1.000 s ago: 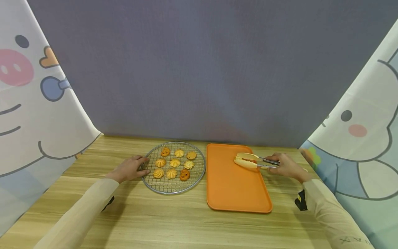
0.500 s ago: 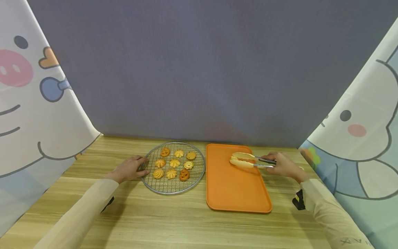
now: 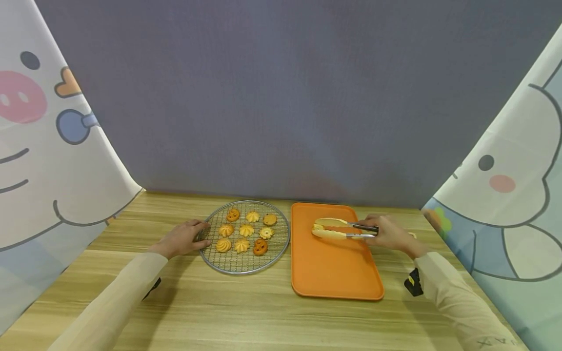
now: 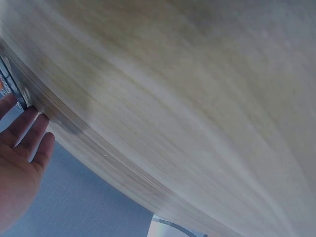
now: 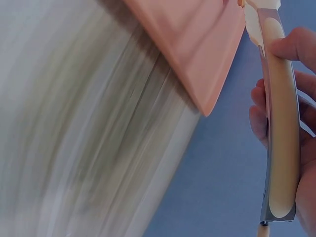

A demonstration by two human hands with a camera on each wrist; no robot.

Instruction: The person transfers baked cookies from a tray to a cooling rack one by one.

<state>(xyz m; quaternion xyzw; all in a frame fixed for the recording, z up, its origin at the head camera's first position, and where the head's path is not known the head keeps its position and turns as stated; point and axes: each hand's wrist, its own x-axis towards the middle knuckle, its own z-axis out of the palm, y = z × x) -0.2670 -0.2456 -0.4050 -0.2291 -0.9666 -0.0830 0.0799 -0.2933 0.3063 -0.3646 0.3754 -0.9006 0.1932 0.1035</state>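
My right hand point(image 3: 387, 231) grips metal tongs with cream-coloured tips and handle panels point(image 5: 282, 118), its thumb pressing one arm and its fingers curled round the other side. The tongs' cream tips point(image 3: 330, 235) are over the upper part of an orange tray point(image 3: 333, 273), with a small yellow cookie point(image 3: 317, 227) between their ends. My left hand point(image 3: 183, 238) rests at the left edge of a round wire rack point(image 3: 246, 263), fingertips right at its metal rim point(image 4: 14, 85). Several cookies, such as a swirled one point(image 3: 223, 244) and a dark brown one point(image 3: 260, 246), lie in rows on the rack.
The rack and the tray stand side by side on a wooden table point(image 3: 246, 317), a narrow gap between them. A grey-blue panel point(image 3: 281, 107) closes off the back. Cartoon-printed sheets point(image 3: 509, 214) stand on both sides.
My right hand has carried the tongs leftward, from the tray's right side toward its middle. My left hand, the rack and the tray stay in place.
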